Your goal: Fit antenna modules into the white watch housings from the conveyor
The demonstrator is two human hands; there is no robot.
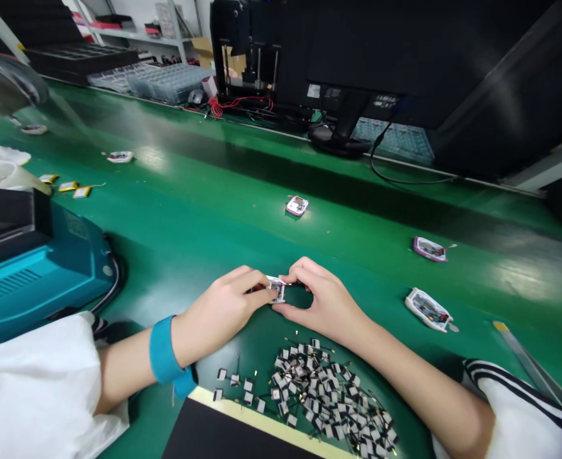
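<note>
Between both hands, just above the green mat, is a small white open device housing (pixel 277 290) with circuit parts inside. My left hand (pixel 228 306) is closed on it from the left, its thumb and fingers over the top. On the other side my right hand (pixel 321 296) pinches the housing's right edge with thumb and index finger; whether a small part is also between them I cannot tell. Below the hands lies a pile of small square parts with short black leads (pixel 331 395), a few scattered to its left.
Open housings lie around: a pink-edged one (pixel 296 205), a purple-edged one (pixel 431 248) and a white one (pixel 428 309). Metal tweezers (pixel 524 357) rest at right. A teal machine (pixel 46 268) stands at left near yellow battery packs (pixel 69 186). A monitor stand (pixel 340 137) is at the back.
</note>
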